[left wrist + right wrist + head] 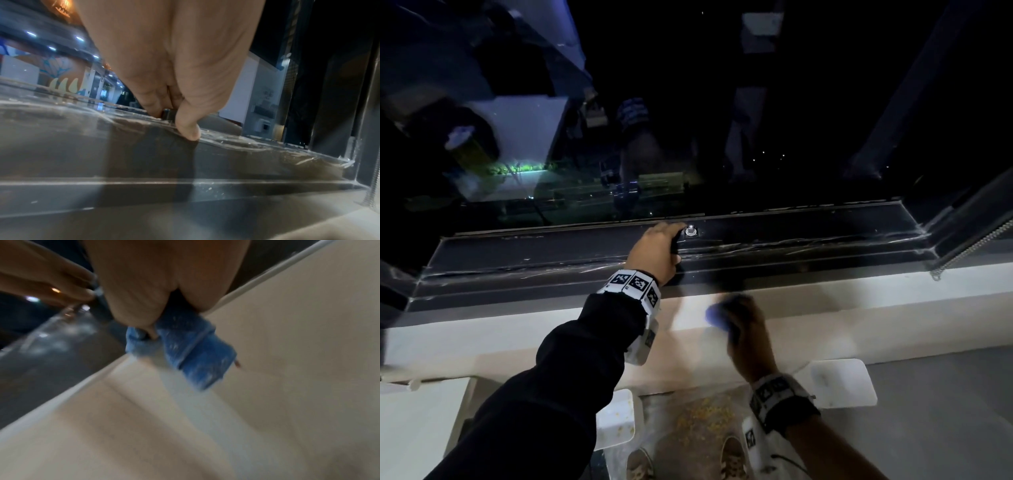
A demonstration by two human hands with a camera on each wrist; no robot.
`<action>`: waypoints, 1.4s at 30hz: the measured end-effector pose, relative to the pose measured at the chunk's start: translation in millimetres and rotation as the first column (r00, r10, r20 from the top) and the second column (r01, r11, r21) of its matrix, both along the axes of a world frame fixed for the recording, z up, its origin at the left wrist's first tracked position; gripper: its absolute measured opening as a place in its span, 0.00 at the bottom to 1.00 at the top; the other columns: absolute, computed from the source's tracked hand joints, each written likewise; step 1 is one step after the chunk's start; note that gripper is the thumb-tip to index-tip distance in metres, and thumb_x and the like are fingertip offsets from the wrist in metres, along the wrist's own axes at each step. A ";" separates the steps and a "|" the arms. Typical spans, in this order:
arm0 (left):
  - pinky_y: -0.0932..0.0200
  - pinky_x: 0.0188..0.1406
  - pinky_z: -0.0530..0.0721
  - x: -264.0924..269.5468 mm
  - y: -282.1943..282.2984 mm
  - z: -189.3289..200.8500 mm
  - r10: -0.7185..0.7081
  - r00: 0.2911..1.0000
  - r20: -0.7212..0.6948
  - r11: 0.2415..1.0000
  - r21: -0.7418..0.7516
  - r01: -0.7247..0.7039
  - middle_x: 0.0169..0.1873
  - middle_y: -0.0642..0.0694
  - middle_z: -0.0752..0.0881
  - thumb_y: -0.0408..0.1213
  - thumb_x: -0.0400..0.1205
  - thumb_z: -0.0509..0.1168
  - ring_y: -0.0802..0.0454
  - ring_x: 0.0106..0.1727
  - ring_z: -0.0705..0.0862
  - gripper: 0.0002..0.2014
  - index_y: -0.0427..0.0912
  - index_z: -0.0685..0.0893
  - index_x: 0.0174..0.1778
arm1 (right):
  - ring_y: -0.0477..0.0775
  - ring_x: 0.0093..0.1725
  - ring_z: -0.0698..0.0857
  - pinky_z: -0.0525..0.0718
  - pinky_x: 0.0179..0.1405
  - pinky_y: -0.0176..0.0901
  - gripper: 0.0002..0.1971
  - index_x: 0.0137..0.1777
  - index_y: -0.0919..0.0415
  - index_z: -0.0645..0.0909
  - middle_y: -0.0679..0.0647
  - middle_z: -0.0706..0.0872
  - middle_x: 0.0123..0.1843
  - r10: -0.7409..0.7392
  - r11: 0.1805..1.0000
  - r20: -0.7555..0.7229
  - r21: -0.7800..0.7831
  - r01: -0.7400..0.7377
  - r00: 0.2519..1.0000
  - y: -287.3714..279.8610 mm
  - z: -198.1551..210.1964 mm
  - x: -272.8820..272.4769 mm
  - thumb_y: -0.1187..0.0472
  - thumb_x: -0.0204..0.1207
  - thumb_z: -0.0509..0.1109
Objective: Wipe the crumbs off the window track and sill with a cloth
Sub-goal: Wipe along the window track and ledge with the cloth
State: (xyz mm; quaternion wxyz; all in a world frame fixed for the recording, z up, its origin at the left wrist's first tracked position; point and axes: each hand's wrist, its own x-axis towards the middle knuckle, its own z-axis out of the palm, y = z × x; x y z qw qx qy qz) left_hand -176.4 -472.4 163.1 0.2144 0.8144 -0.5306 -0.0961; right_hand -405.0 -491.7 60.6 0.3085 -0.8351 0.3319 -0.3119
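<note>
My left hand (676, 245) rests on the dark window track (808, 240). Its fingers and thumb curl round a small dark fitting (166, 113) beside a shiny metal bolt (691, 231), and the thumb tip presses on the track (82, 154). My right hand (738, 323), blurred by motion, grips a bunched blue cloth (714, 315) against the pale sill (517, 329) just below the track's front edge. In the right wrist view the cloth (195, 356), flecked with pale bits, hangs out of the fist (144, 305) over the sill (287, 337).
Crinkled clear film lies along the track. Yellow crumbs (702, 421) are scattered on the floor below, between two white trays (618, 421) (840, 382) and by my shoes (732, 459). A bead chain (972, 246) hangs at the right frame post. The glass is dark with reflections.
</note>
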 end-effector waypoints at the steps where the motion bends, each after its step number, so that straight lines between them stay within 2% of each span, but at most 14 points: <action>1: 0.53 0.66 0.75 -0.9 -0.5 -0.6 0.004 1.000 -0.001 1.000 0.000 -0.004 0.66 0.44 0.78 0.26 0.71 0.69 0.43 0.67 0.76 0.32 0.49 0.74 0.72 | 0.54 0.54 0.84 0.82 0.54 0.51 0.12 0.48 0.54 0.89 0.48 0.85 0.53 0.109 0.990 0.011 0.088 -0.110 0.994 10.3 7.2 -1.0 0.70 0.75 0.68; 4: 0.54 0.65 0.75 -2.3 -2.1 -1.7 0.017 1.000 0.001 1.000 -0.001 -0.017 0.66 0.44 0.78 0.25 0.71 0.67 0.42 0.67 0.76 0.32 0.49 0.74 0.72 | 0.64 0.43 0.88 0.82 0.40 0.43 0.10 0.49 0.54 0.88 0.52 0.89 0.54 0.245 0.842 0.036 0.488 -0.231 0.969 21.8 33.6 -10.5 0.68 0.73 0.71; 7: 0.54 0.64 0.75 -1.9 -1.1 -1.9 0.026 1.000 0.002 1.000 -0.002 -0.026 0.65 0.44 0.78 0.25 0.71 0.67 0.43 0.66 0.76 0.32 0.50 0.74 0.72 | 0.61 0.30 0.85 0.82 0.27 0.43 0.13 0.49 0.52 0.86 0.55 0.89 0.43 -0.053 0.894 0.092 0.448 0.006 0.994 -7.4 33.2 -41.2 0.71 0.76 0.66; 9: 0.54 0.62 0.76 -1.9 -0.4 -1.6 0.029 1.000 0.008 1.000 0.001 -0.029 0.64 0.45 0.78 0.25 0.71 0.66 0.43 0.65 0.77 0.32 0.50 0.74 0.72 | 0.62 0.44 0.86 0.85 0.44 0.56 0.14 0.56 0.50 0.86 0.50 0.85 0.56 -0.323 0.917 0.091 0.276 0.288 0.942 -42.3 22.0 -64.3 0.64 0.72 0.67; 11: 0.54 0.61 0.77 -2.1 -0.7 -1.5 0.028 1.000 0.009 1.000 -0.001 -0.028 0.63 0.45 0.79 0.24 0.71 0.66 0.43 0.64 0.77 0.32 0.50 0.74 0.72 | 0.58 0.61 0.77 0.74 0.67 0.43 0.23 0.61 0.58 0.85 0.59 0.80 0.63 -0.495 0.867 -0.053 0.021 0.497 0.867 -80.6 -1.7 -80.7 0.62 0.64 0.67; 15: 0.53 0.63 0.77 -0.7 -1.9 -0.8 0.031 1.000 0.004 1.000 0.002 -0.031 0.64 0.45 0.79 0.24 0.70 0.67 0.43 0.65 0.77 0.33 0.50 0.74 0.72 | 0.72 0.61 0.76 0.72 0.67 0.52 0.15 0.53 0.69 0.85 0.74 0.80 0.57 -0.682 0.725 -0.163 -0.016 0.689 0.713 -102.4 -23.5 -61.2 0.62 0.69 0.67; 19: 0.52 0.64 0.77 -0.7 -2.5 0.1 0.027 1.000 0.000 1.000 0.010 -0.027 0.65 0.46 0.79 0.25 0.69 0.68 0.43 0.66 0.77 0.33 0.49 0.75 0.72 | 0.74 0.57 0.80 0.76 0.61 0.62 0.14 0.57 0.67 0.82 0.71 0.82 0.55 -0.517 0.854 -0.195 -0.052 0.517 0.834 -43.6 -25.3 -14.8 0.67 0.76 0.60; 21: 0.53 0.65 0.77 -0.5 -1.9 -0.3 0.025 1.000 -0.004 1.000 0.004 -0.025 0.65 0.45 0.79 0.25 0.69 0.68 0.43 0.65 0.77 0.33 0.49 0.75 0.72 | 0.64 0.57 0.81 0.77 0.58 0.57 0.14 0.55 0.59 0.84 0.59 0.83 0.55 -0.194 0.981 -0.115 -0.007 0.195 0.974 -11.8 -17.3 2.4 0.68 0.75 0.60; 24: 0.53 0.65 0.76 0.8 -1.8 0.9 0.010 1.000 -0.012 1.000 0.002 -0.010 0.66 0.45 0.78 0.26 0.69 0.70 0.43 0.66 0.77 0.34 0.48 0.75 0.72 | 0.53 0.62 0.80 0.77 0.63 0.47 0.21 0.50 0.55 0.88 0.53 0.83 0.55 0.324 0.946 -0.059 0.022 -0.324 0.944 8.3 1.1 19.5 0.76 0.65 0.62; 28: 0.56 0.65 0.75 1.1 -2.0 1.6 0.012 1.000 -0.025 1.000 -0.005 -0.012 0.66 0.46 0.78 0.26 0.69 0.71 0.45 0.66 0.77 0.34 0.49 0.74 0.72 | 0.52 0.45 0.87 0.87 0.39 0.55 0.18 0.48 0.53 0.89 0.50 0.83 0.57 0.131 0.989 0.039 0.061 -0.133 0.991 -13.4 29.7 16.1 0.76 0.72 0.64; 32: 0.56 0.64 0.75 0.5 -0.2 0.5 -0.004 1.000 -0.018 1.000 -0.024 0.003 0.65 0.47 0.79 0.27 0.70 0.71 0.45 0.65 0.78 0.33 0.50 0.75 0.72 | 0.40 0.61 0.78 0.76 0.62 0.38 0.12 0.52 0.55 0.87 0.39 0.80 0.57 -0.050 0.981 0.219 -0.174 0.089 0.975 -24.0 31.5 23.4 0.67 0.75 0.65; 35: 0.59 0.62 0.74 0.9 0.7 1.4 -0.009 1.000 -0.019 0.999 -0.033 0.009 0.64 0.46 0.80 0.27 0.69 0.71 0.45 0.65 0.78 0.33 0.49 0.75 0.71 | 0.59 0.56 0.83 0.79 0.58 0.65 0.11 0.57 0.46 0.82 0.52 0.82 0.58 -0.196 0.973 0.136 0.150 0.175 0.971 -4.2 10.4 44.8 0.54 0.76 0.68; 38: 0.60 0.62 0.74 1.7 0.7 1.2 -0.023 0.999 -0.042 0.999 -0.035 0.022 0.63 0.45 0.80 0.27 0.69 0.72 0.44 0.64 0.79 0.33 0.48 0.76 0.71 | 0.47 0.67 0.71 0.70 0.70 0.40 0.27 0.71 0.43 0.74 0.51 0.69 0.72 -0.006 0.986 -0.127 0.167 0.027 0.992 18.3 -16.3 53.5 0.64 0.73 0.70; 42: 0.57 0.64 0.75 2.7 1.0 1.0 -0.027 0.998 -0.052 0.999 -0.024 0.026 0.63 0.45 0.79 0.29 0.70 0.72 0.44 0.65 0.78 0.33 0.49 0.74 0.72 | 0.58 0.63 0.72 0.74 0.66 0.51 0.24 0.69 0.52 0.79 0.51 0.67 0.69 0.124 0.992 -0.325 0.065 -0.109 0.938 31.0 -25.7 57.3 0.61 0.70 0.65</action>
